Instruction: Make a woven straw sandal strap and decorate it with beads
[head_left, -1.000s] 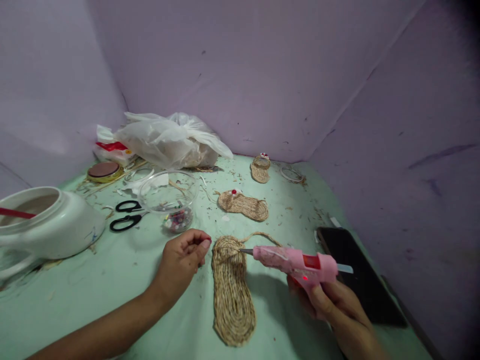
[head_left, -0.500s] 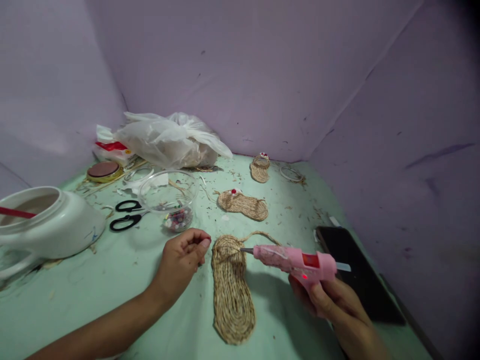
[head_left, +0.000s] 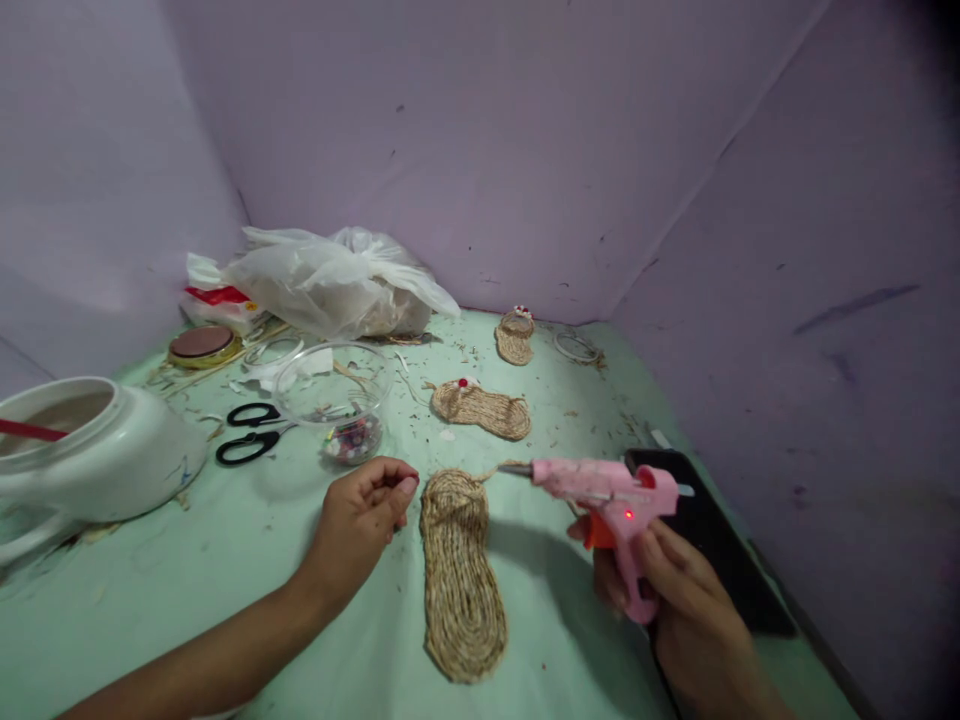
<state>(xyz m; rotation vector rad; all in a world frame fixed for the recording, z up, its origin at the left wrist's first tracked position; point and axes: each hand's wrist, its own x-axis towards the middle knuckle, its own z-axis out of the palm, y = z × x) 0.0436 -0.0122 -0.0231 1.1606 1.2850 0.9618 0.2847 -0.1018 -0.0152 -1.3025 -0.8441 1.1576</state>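
Note:
My right hand (head_left: 675,590) is wrapped round the handle of a pink hot glue gun (head_left: 600,483), its red light lit. The nozzle points left, above and apart from a slipper-shaped piece of coiled twine (head_left: 465,590). This braided piece lies flat on the green cloth, with a loose tail of cord at its upper right. Just left of its top end, my left hand (head_left: 375,505) is closed in a pinch. A hint of red shows at the fingertips, too small to make out. Behind lie a small twine slipper with a red bead (head_left: 484,410) and another beaded slipper (head_left: 515,338).
Clear plastic bowls, one with beads (head_left: 352,440), stand near black-handled scissors (head_left: 251,432). A white pot (head_left: 150,450) is at left, a plastic bag (head_left: 337,285) at the back. To the right lie a dark phone-like slab (head_left: 739,560) and a ring (head_left: 577,347).
The glue gun has moved up and right, off the top of the twine piece, and turned so its handle shows. My left hand stays almost where it was.

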